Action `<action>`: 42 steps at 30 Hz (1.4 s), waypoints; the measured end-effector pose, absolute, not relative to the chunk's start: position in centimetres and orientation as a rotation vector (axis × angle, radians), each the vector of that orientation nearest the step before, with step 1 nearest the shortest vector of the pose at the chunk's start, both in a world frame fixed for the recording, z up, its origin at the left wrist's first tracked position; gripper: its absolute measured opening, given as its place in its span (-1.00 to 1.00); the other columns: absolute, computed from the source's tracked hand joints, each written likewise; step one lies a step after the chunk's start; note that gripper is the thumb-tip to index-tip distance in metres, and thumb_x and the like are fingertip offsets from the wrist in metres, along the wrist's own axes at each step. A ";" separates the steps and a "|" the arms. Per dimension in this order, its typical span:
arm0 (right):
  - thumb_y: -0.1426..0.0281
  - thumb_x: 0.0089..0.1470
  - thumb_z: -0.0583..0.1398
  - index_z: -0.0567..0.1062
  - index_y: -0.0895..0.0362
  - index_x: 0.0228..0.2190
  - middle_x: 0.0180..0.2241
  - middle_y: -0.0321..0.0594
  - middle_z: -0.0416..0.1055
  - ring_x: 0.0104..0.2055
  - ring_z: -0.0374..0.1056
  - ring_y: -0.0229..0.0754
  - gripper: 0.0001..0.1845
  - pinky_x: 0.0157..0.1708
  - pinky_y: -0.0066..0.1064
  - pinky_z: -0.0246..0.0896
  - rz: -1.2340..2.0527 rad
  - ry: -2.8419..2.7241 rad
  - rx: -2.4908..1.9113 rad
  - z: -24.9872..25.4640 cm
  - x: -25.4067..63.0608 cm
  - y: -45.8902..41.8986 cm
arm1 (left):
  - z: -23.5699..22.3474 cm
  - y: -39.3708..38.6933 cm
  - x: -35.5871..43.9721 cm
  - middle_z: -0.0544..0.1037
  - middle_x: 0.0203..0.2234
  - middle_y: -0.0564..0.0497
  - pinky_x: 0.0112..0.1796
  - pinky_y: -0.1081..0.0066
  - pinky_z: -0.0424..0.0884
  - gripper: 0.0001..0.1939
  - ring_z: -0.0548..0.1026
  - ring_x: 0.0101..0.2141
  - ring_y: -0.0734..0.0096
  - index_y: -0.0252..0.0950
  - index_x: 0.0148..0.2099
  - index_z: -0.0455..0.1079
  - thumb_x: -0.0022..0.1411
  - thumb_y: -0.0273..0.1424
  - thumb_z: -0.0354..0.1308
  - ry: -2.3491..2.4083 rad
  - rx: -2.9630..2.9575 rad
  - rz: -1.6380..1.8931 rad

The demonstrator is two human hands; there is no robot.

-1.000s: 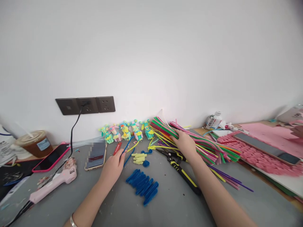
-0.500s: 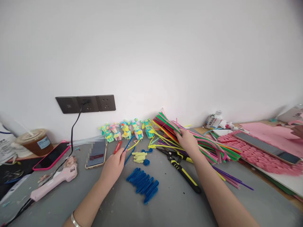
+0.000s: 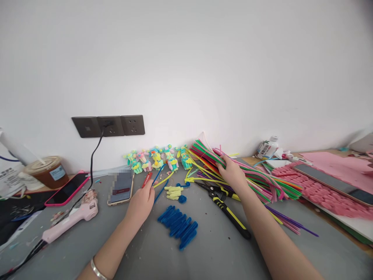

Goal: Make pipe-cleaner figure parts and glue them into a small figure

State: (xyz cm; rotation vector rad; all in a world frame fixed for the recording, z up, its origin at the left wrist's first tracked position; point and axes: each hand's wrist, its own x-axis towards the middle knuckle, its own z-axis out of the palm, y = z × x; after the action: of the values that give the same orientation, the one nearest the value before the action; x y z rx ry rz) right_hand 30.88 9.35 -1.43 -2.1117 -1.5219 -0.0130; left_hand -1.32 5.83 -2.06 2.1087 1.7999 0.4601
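- A loose bundle of fuzzy stems [image 3: 271,186] could fan apart beneath the right hand [image 3: 231,173]; lifting only the upper strands would likely be the cause, since no tie shows around it.
- Black-and-yellow pliers [image 3: 230,217], lying just below the right hand with their handles partly under that arm, could be dragged along by a low sweep of the wrist.
- The row of small stem figures [image 3: 157,159], beyond and between the hands, might topple if the bundle's far end swung left; it reaches close to the rightmost figure.
- Right hand: fingers curled over the bundle, gripping upper strands; how many is hidden.
- Left hand [image 3: 142,200]: fingers closed, apparently pinching a blue stem [image 3: 159,174] that leads away from the fingertips; the exact grip is covered.
- The bundle lies under the right hand, its cut ends rising ahead and to the left of the fingers, the rest trailing off right of the wrist, well apart from the left hand.
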 end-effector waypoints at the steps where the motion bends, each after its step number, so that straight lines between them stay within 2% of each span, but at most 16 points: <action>1: 0.31 0.16 0.02 0.40 0.11 -0.01 -0.26 -0.01 0.51 -0.25 0.43 0.11 -0.61 -0.41 -0.27 0.17 -0.018 -1.528 -2.098 -1.5 31.0 9.4 | -2.1 5.8 -1.3 0.40 -0.61 0.01 -0.48 0.43 0.11 -0.56 0.43 -0.50 0.23 -0.34 0.17 0.26 0.36 -0.42 -0.27 1.800 2.109 0.456; 4: 0.39 0.15 -0.02 0.42 0.17 -0.04 -0.24 0.04 0.49 -0.24 0.41 0.10 -0.62 -0.33 -0.24 0.20 -0.041 -1.551 -2.039 -1.7 31.3 9.7 | -2.1 5.8 -1.3 0.41 -0.61 0.02 -0.48 0.43 0.12 -0.55 0.42 -0.51 0.24 -0.34 0.19 0.25 0.35 -0.45 -0.26 1.802 2.103 0.436; 7: 0.38 0.14 -0.01 0.48 0.21 -0.17 -0.21 0.08 0.45 -0.17 0.38 0.09 -0.66 -0.20 -0.23 0.22 -0.055 -1.560 -1.975 -1.7 31.9 10.0 | -2.1 5.8 -1.2 0.41 -0.61 0.02 -0.47 0.43 0.13 -0.55 0.42 -0.51 0.24 -0.34 0.18 0.25 0.35 -0.45 -0.25 1.809 2.097 0.430; 9: 0.36 0.13 0.00 0.50 0.22 -0.23 -0.24 0.08 0.46 -0.18 0.38 0.09 -0.67 -0.19 -0.23 0.23 -0.032 -1.564 -1.940 -1.8 32.3 10.2 | -2.1 5.8 -1.3 0.42 -0.60 0.02 -0.48 0.44 0.13 -0.56 0.43 -0.51 0.24 -0.32 0.18 0.26 0.34 -0.45 -0.25 1.811 2.096 0.434; 12: 0.37 0.12 0.00 0.50 0.21 -0.18 -0.26 0.00 0.50 -0.21 0.41 0.05 -0.65 -0.21 -0.25 0.26 0.034 -1.579 -1.883 -1.9 32.7 10.4 | -2.2 5.9 -1.4 0.47 -0.56 -0.01 -0.48 0.43 0.13 -0.57 0.45 -0.48 0.23 -0.30 0.15 0.28 0.34 -0.45 -0.24 1.807 2.103 0.444; 18: 0.41 0.08 0.00 0.49 0.20 -0.15 -0.22 -0.05 0.52 -0.15 0.41 0.02 -0.64 -0.12 -0.25 0.26 0.106 -1.576 -1.821 -2.2 33.1 10.7 | -2.5 6.0 -1.5 0.50 -0.51 -0.03 -0.46 0.41 0.13 -0.58 0.47 -0.44 0.20 -0.29 0.12 0.30 0.34 -0.45 -0.25 1.780 2.116 0.447; 22: 0.40 0.07 0.02 0.48 0.19 -0.17 -0.25 -0.04 0.51 -0.17 0.40 0.02 -0.66 -0.15 -0.25 0.25 0.110 -1.556 -1.835 -2.2 32.9 10.6 | -2.4 6.0 -1.5 0.48 -0.54 -0.02 -0.45 0.41 0.13 -0.58 0.47 -0.44 0.20 -0.30 0.13 0.29 0.35 -0.45 -0.25 1.788 2.108 0.442; 30: 0.39 0.07 0.02 0.43 0.15 -0.33 -0.39 -0.07 0.47 -0.33 0.37 0.01 -0.80 -0.34 -0.29 0.20 0.079 -1.519 -1.896 -1.9 32.7 10.4 | -2.2 6.0 -1.4 0.45 -0.56 0.00 -0.47 0.44 0.10 -0.59 0.46 -0.46 0.22 -0.27 0.11 0.30 0.34 -0.45 -0.24 1.797 2.107 0.428; 42: 0.35 0.06 0.06 0.42 0.14 -0.27 -0.41 -0.09 0.45 -0.33 0.36 0.01 -0.78 -0.35 -0.29 0.18 0.093 -1.522 -1.890 -1.8 32.6 10.2 | -2.1 5.9 -1.3 0.44 -0.57 0.00 -0.49 0.42 0.07 -0.58 0.44 -0.49 0.21 -0.26 0.11 0.29 0.34 -0.43 -0.26 1.795 2.097 0.407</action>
State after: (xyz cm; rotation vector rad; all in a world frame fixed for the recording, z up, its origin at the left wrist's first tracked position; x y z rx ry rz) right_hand 32.62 10.23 -1.81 -1.8895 -1.5219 0.0933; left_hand -1.31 5.88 -2.10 2.0967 1.7955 0.4074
